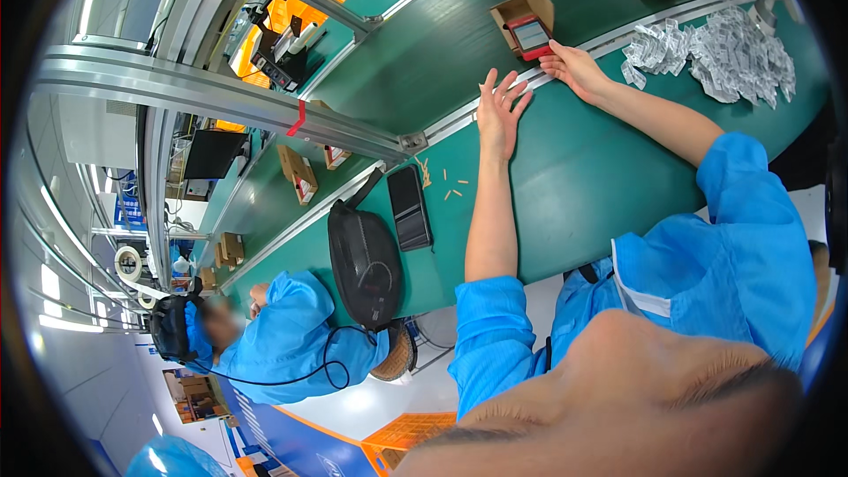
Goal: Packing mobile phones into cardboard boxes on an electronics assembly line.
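Note:
My left hand (501, 119) is raised over the near edge of the conveyor, palm up, fingers spread, with nothing in it. Farther right, my right hand (576, 72) reaches to a red handheld device (532, 37) with a grey screen. Its thumb tip meets the device's near right corner, while the other fingers stretch out just below, apart from one another. The device lies in an open brown cardboard box (505, 13) whose lid stands up. I cannot make out the device's underside.
A heap of small clear packets (738, 53) lies right on the green bench (574, 203). Left are a black phone-like case (409, 208), a black bag (364, 265) and small tan pieces (448, 185). More boxes (296, 172) line the belt. A metal frame (230, 93) crosses upper left; a co-worker (283, 336) sits left.

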Tool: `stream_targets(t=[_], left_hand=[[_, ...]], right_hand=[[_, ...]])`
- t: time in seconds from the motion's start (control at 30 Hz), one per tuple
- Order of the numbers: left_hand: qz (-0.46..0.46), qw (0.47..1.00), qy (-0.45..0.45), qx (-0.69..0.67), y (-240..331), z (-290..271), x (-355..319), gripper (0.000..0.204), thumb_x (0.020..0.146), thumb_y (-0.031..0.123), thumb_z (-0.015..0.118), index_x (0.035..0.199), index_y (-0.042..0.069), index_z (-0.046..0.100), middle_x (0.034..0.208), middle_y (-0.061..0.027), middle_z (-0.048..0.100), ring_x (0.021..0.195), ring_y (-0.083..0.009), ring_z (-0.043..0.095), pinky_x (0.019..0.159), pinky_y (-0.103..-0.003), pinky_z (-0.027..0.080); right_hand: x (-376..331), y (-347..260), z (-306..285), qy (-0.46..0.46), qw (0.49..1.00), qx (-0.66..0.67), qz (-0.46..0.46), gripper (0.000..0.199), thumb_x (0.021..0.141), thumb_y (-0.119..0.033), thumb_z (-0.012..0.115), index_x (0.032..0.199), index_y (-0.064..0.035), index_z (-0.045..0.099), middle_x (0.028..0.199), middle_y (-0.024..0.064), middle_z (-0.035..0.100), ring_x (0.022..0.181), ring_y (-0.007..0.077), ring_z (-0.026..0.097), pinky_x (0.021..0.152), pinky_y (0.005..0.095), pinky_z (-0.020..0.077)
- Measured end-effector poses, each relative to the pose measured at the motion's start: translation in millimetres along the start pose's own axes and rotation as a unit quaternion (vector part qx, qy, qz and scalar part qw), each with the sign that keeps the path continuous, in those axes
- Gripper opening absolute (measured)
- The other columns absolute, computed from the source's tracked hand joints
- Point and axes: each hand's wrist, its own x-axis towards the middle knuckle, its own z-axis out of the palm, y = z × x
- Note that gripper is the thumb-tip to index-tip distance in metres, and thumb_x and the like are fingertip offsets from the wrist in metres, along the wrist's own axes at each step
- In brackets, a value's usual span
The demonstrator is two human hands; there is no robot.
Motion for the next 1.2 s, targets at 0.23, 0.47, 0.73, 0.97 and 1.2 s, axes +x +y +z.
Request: stream_targets(t=[0.23, 0.47, 0.73, 0.97, 1.2], left_hand=[[-0.014, 1.0, 0.023, -0.005, -3.3, -6.6, 2.3, 0.058, 0.095, 0.037, 0.049, 0.136, 0.0, 0.032, 0.121, -0.0189, 0.051, 0.106, -0.0262, 0.055, 0.093, -0.041, 0.047], [-0.024, 0.995, 0.04, 0.083, -15.0, 2.8, 6.9, 0.048, 0.092, 0.023, 0.057, 0.128, -0.004, 0.041, 0.113, -0.0183, 0.057, 0.097, -0.0238, 0.06, 0.087, -0.035, 0.051], [0.002, 0.98, 0.069, 0.186, -18.9, 9.2, 3.6, 0.038, 0.091, 0.017, 0.059, 0.12, -0.005, 0.05, 0.104, -0.0154, 0.062, 0.092, -0.0201, 0.062, 0.082, -0.03, 0.051], [0.011, 0.974, 0.064, 0.217, -19.4, 13.5, 1.0, 0.037, 0.092, 0.018, 0.058, 0.119, -0.005, 0.051, 0.103, -0.0144, 0.063, 0.092, -0.0194, 0.062, 0.083, -0.03, 0.051], [0.014, 0.973, 0.07, 0.22, -19.3, 16.3, 0.7, 0.033, 0.091, 0.015, 0.058, 0.117, -0.004, 0.052, 0.101, -0.0141, 0.063, 0.091, -0.0181, 0.062, 0.08, -0.029, 0.05]], right_hand=[[-49.8, 26.6, 10.9, -0.254, 0.72, -0.569, -0.305, 0.014, 0.088, -0.019, 0.057, 0.091, -0.006, 0.057, 0.084, 0.0063, 0.056, 0.075, 0.0185, 0.056, 0.066, 0.032, 0.0451], [-62.2, 33.3, 11.0, -0.344, 0.645, -0.578, -0.363, 0.013, 0.083, -0.017, 0.061, 0.09, -0.0065, 0.057, 0.09, 0.0088, 0.051, 0.084, 0.0263, 0.053, 0.073, 0.0382, 0.0437], [-59.5, 32.2, 9.5, -0.363, 0.673, -0.535, -0.36, 0.011, 0.082, -0.013, 0.061, 0.089, -0.0053, 0.058, 0.094, 0.0096, 0.052, 0.086, 0.0279, 0.054, 0.074, 0.0379, 0.0451], [-57.7, 34.7, 8.4, -0.359, 0.679, -0.536, -0.35, 0.013, 0.083, -0.014, 0.06, 0.091, -0.0039, 0.059, 0.098, 0.0112, 0.053, 0.088, 0.0291, 0.055, 0.075, 0.039, 0.0462], [-56.1, 34.3, 6.5, -0.364, 0.692, -0.53, -0.328, 0.012, 0.083, -0.013, 0.061, 0.091, -0.0036, 0.059, 0.097, 0.0108, 0.052, 0.088, 0.0286, 0.055, 0.075, 0.0389, 0.0459]])
